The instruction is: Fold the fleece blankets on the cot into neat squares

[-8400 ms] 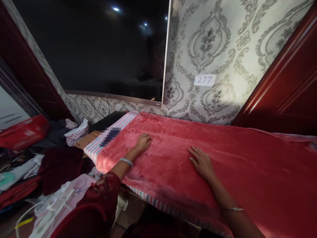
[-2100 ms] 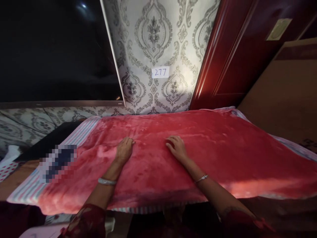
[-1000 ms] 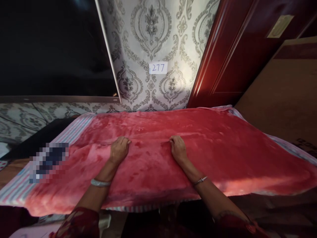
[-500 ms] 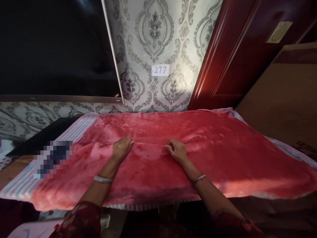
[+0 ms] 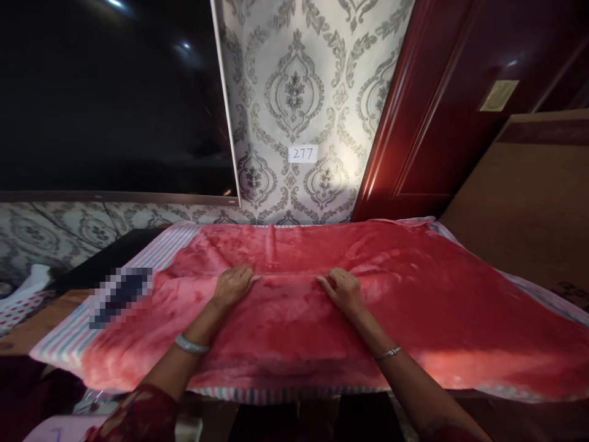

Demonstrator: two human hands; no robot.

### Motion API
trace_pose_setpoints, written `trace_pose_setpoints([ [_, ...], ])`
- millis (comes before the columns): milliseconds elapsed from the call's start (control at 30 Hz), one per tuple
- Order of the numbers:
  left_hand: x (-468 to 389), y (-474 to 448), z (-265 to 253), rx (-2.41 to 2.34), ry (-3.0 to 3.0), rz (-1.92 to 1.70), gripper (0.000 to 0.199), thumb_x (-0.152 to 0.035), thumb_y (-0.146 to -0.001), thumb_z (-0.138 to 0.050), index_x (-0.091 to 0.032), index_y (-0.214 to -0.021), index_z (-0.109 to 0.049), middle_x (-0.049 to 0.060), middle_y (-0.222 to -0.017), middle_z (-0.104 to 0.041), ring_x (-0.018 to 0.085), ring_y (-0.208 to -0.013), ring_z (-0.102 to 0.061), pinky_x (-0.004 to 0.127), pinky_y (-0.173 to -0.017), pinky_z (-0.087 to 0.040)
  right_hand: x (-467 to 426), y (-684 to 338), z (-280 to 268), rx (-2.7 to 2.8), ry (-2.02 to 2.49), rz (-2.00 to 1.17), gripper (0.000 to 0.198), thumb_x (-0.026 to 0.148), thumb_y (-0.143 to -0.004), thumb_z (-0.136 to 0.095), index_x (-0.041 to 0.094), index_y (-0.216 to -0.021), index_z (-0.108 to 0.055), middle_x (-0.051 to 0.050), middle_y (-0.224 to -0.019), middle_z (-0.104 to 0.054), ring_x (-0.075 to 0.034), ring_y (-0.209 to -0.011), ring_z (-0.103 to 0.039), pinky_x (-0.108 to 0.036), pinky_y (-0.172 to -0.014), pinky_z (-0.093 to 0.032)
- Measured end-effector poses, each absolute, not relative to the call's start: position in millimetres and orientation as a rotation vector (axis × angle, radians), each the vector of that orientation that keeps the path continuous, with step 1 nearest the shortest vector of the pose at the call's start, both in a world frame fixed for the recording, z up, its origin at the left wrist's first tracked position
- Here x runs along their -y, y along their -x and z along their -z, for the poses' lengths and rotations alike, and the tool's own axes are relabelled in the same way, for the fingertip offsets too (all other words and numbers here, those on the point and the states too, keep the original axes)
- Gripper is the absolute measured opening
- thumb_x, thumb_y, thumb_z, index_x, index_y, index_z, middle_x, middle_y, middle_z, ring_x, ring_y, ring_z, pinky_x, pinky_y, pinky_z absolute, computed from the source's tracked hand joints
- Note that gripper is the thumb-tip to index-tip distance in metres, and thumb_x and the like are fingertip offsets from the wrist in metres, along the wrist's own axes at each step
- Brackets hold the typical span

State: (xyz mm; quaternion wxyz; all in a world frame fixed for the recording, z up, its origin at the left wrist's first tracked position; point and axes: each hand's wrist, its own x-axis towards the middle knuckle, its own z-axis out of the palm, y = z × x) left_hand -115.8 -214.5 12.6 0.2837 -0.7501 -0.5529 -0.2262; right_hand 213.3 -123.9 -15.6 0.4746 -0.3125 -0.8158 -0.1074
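The red plush blanket (image 5: pixel 294 337) lies spread wide in front of the person, its far edge near the patterned wallpaper (image 5: pixel 294 92) and its striped border (image 5: pixel 168 248) showing along the left end; both hands work near its middle, level with each other and well apart; the left hand (image 5: pixel 234 286) is mostly closed, fingers curled under and thumb pointing inward, and seems to have a pinch of the pile; the right hand (image 5: pixel 346 291) mirrors it, curled over the cloth with its thumb towards the other, though the exact grip beneath the fingers is hidden; between them runs a raised ridge (image 5: pixel 288 275), fairly straight, while creases slant off beyond each hand and one short fold (image 5: pixel 271 244) stands up behind; to handle this well, I would keep both pinches equally deep and pull them lightly apart, so that the ridge stays taut rather than sagging; the slanting creases suggest uneven tension, so drawing both hands at the same pace would help; care is also wise around the pixelated dark object (image 5: pixel 120 298) on the left, which a hard tug might drag along.
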Motion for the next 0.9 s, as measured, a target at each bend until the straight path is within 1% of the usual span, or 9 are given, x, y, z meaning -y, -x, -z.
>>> trace_pose_setpoints([
  [133, 228.7, 111.5, -8.4, 1.358, 2.155, 0.57, 0.048, -0.046, -0.104, -0.032, -0.02, -0.073, -0.058, 0.006, -0.07, -0.059, 0.017, -0.066, -0.055, 0.029, -0.065, -0.039, 138.0, -223.0, 16.7, 2.007, 0.717, 0.277, 0.043, 0.043, -0.103, -0.047, 0.022, -0.066, -0.051, -0.001, -0.061, -0.056, -0.014, -0.057, -0.048, -0.027, -0.058, -0.032],
  [233, 238.3, 111.8, -1.4, 1.357, 2.259, 0.5, 0.046, -0.047, -0.103, -0.034, -0.02, -0.075, -0.058, 0.005, -0.072, -0.059, 0.018, -0.068, -0.054, 0.03, -0.066, -0.04, 145.0, -227.4, 20.8, 2.015, 0.72, 0.254, 0.043, 0.042, -0.103, -0.047, 0.022, -0.066, -0.051, -0.001, -0.06, -0.054, -0.014, -0.056, -0.049, -0.027, -0.058, -0.033],
  [367, 250.7, 122.8, -1.1, 1.508, 2.334, 0.423, 0.037, -0.045, -0.102, -0.042, -0.02, -0.08, -0.058, 0.006, -0.078, -0.061, 0.02, -0.073, -0.055, 0.032, -0.068, -0.041, 149.1, -234.1, 21.6, 2.058, 0.755, 0.204, 0.045, 0.046, -0.103, -0.045, 0.022, -0.066, -0.052, -0.001, -0.061, -0.056, -0.015, -0.056, -0.048, -0.028, -0.057, -0.032],
  [533, 261.7, 145.5, -7.0, 1.738, 2.387, 0.344, 0.021, -0.033, -0.098, -0.049, -0.019, -0.086, -0.06, 0.008, -0.089, -0.063, 0.022, -0.083, -0.057, 0.035, -0.078, -0.043, 149.2, -238.6, 23.4, 2.1, 0.781, 0.156, 0.046, 0.05, -0.103, -0.043, 0.021, -0.068, -0.055, -0.002, -0.062, -0.057, -0.015, -0.058, -0.052, -0.028, -0.058, -0.034],
  [633, 262.4, 157.0, -5.5, 1.839, 2.369, 0.323, 0.015, -0.028, -0.093, -0.051, -0.019, -0.086, -0.06, 0.01, -0.092, -0.064, 0.024, -0.086, -0.058, 0.038, -0.082, -0.045, 149.4, -239.9, 30.1, 2.113, 0.783, 0.109, 0.045, 0.052, -0.101, -0.045, 0.02, -0.071, -0.057, -0.002, -0.063, -0.059, -0.016, -0.059, -0.054, -0.028, -0.059, -0.035],
  [767, 259.3, 166.2, -9.2, 2.009, 2.284, 0.521, 0.016, -0.026, -0.091, -0.045, -0.02, -0.084, -0.057, 0.009, -0.088, -0.065, 0.023, -0.083, -0.06, 0.037, -0.081, -0.047, 150.2, -243.6, 37.7, 2.202, 0.817, 0.034, 0.042, 0.054, -0.099, -0.046, 0.02, -0.079, -0.062, -0.005, -0.074, -0.064, -0.019, -0.068, -0.058, -0.029, -0.062, -0.038],
  [833, 258.4, 167.3, -18.6, 2.082, 2.213, 0.664, 0.019, -0.028, -0.093, -0.04, -0.02, -0.087, -0.056, 0.008, -0.086, -0.066, 0.022, -0.08, -0.061, 0.034, -0.078, -0.049, 148.8, -245.1, 35.8, 2.244, 0.842, -0.007, 0.041, 0.052, -0.1, -0.045, 0.021, -0.079, -0.062, -0.006, -0.074, -0.063, -0.02, -0.068, -0.057, -0.029, -0.062, -0.037],
  [900, 258.7, 165.9, -33.1, 2.101, 2.138, 0.731, 0.022, -0.029, -0.094, -0.037, -0.02, -0.09, -0.056, 0.007, -0.086, -0.066, 0.021, -0.079, -0.062, 0.033, -0.075, -0.049, 145.0, -245.7, 27.4, 2.234, 0.852, -0.057, 0.039, 0.049, -0.1, -0.044, 0.022, -0.076, -0.059, -0.005, -0.071, -0.061, -0.019, -0.066, -0.055, -0.029, -0.062, -0.037],
])
